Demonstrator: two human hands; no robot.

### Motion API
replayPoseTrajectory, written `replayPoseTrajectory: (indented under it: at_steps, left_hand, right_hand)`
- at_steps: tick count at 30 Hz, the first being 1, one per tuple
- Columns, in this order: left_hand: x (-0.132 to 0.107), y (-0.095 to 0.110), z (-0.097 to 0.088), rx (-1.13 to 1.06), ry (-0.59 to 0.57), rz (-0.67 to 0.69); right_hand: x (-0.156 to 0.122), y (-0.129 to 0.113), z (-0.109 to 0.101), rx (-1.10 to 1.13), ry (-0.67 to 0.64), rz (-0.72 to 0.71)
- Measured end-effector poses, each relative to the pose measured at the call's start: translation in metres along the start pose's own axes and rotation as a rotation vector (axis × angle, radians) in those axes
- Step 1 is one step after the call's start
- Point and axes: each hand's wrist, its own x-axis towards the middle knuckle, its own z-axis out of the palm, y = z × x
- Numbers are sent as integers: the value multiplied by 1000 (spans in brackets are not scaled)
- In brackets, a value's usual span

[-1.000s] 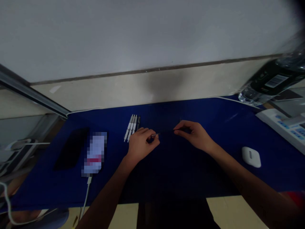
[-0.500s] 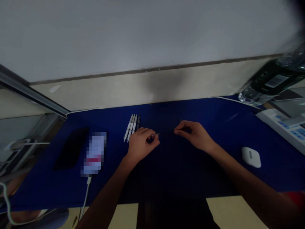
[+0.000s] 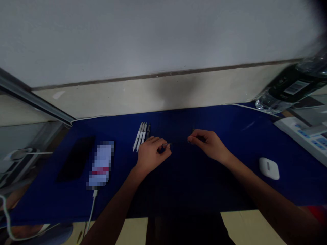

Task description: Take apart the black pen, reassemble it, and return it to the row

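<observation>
A slim dark pen (image 3: 178,143) with a metal tip spans the gap between my hands, barely visible against the dark blue mat. My left hand (image 3: 153,155) pinches it near the tip, and my right hand (image 3: 208,145) holds the far end between thumb and fingertips. Left of my left hand, several white pens (image 3: 140,137) lie side by side with one dark pen on the mat, close to my knuckles but apart from them.
A black phone (image 3: 76,158) and a pixelated, cabled item (image 3: 100,164) lie on the blue desk mat (image 3: 178,117). A white earbud case (image 3: 269,168), a keypad device (image 3: 304,136) and a plastic water bottle (image 3: 288,86) are at right. A wall runs behind.
My right fingertips have shifted slightly to the right. My left hand and the pen tip stay about where they were.
</observation>
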Motion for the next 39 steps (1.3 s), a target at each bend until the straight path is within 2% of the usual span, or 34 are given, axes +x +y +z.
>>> replayPoseTrajectory:
  at_steps: [9, 20, 30, 39]
  left_hand:
    - [1, 0, -1, -18, -4, -20]
    - [1, 1, -1, -13, 0, -10]
    - [1, 0, 0, 12, -10, -15]
    - [2, 2, -2, 16, -11, -21]
  right_hand:
    - [-1, -3, -1, 63, -29, 6]
    - [-1, -4, -2, -21, -64, -4]
    - [0, 0, 0, 81, -39, -15]
    - [0, -5, -1, 9, -61, 7]
